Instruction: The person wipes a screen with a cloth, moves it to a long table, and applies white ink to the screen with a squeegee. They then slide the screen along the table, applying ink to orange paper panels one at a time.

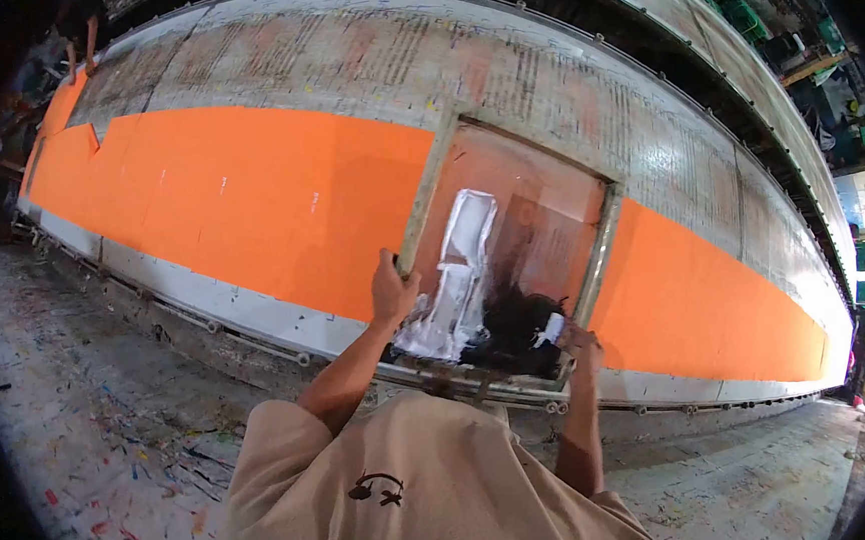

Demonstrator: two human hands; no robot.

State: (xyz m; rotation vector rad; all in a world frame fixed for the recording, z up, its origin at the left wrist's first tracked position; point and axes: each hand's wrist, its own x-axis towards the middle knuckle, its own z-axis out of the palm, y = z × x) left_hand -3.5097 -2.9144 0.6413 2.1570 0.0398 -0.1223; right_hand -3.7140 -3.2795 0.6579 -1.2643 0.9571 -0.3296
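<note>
A screen-printing frame lies across an orange sheet on the long table. My left hand is closed around the frame's left side bar, below its middle. At the lower right corner, my right hand is closed on the right bar; its fingertips are partly hidden. Inside the frame, a pale squeegee-like piece coated in white leans on the mesh. White and black ink-like smears cover the lower mesh, with black ink pooled at the right. A small white piece sits close to my right hand.
The long printing table curves across the view, with a rail along its near edge. Small white marks dot the orange sheet. Another person's hand is at the far left end. A second table runs behind.
</note>
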